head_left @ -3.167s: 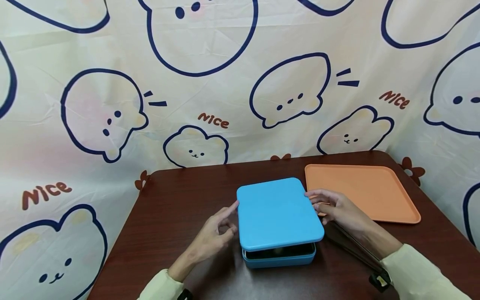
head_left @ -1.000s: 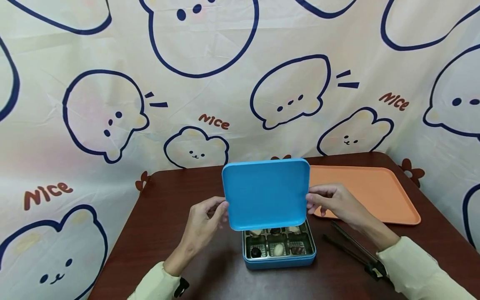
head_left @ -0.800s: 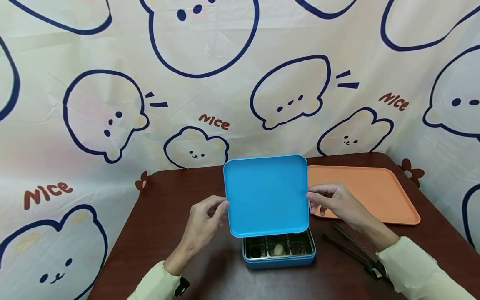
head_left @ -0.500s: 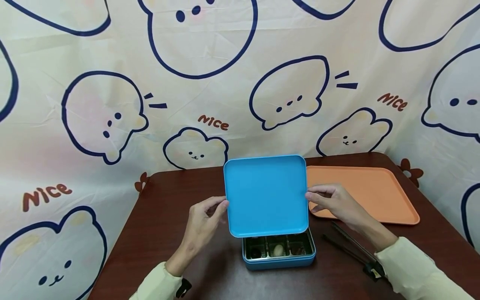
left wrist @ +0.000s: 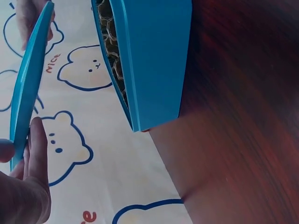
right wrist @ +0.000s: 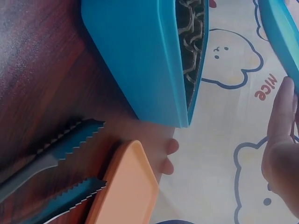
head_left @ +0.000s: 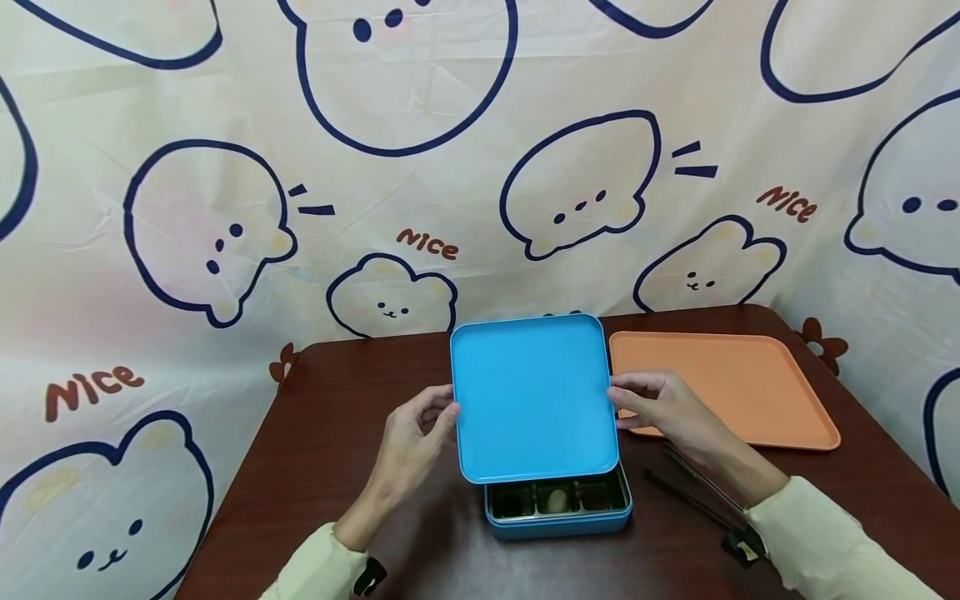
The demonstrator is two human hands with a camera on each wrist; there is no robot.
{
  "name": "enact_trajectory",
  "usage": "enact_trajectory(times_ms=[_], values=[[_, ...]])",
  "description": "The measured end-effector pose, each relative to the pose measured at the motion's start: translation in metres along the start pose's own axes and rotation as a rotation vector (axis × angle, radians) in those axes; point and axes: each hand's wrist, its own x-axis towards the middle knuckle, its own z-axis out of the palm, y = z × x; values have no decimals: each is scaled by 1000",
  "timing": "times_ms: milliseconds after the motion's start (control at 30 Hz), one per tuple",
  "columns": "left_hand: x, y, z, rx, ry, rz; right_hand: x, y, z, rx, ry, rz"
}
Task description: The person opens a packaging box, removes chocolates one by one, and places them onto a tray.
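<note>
A blue rectangular lid (head_left: 534, 400) is held up at a tilt above the back of a blue box (head_left: 558, 527). My left hand (head_left: 412, 442) grips the lid's left edge between thumb and fingers. At the opposite edge, my right hand (head_left: 667, 408) pinches it. In the left wrist view the lid (left wrist: 29, 84) stands apart from the box (left wrist: 156, 60). The front row of the box's dark, shiny compartments shows beneath the lid, with a pale rounded piece (head_left: 557, 500) in the middle one. The lid hides the compartments behind.
Black tongs (head_left: 697, 492) lie right of the box, beneath my right forearm; their serrated tips (right wrist: 81, 137) show in the right wrist view. An orange tray (head_left: 735, 383) lies at the back right of the brown table (head_left: 360, 375). A printed cloth (head_left: 450, 183) hangs behind.
The lid lay over the box at first, then was raised and tilted by both hands. Over the last second its lower edge has sunk slightly toward the box, covering more of the compartments.
</note>
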Motion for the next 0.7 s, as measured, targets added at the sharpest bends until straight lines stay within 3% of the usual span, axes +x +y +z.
enact_trajectory(times_ms=[700], values=[[6, 1, 0, -152, -125, -274, 0, 6, 2, 71, -7, 121]])
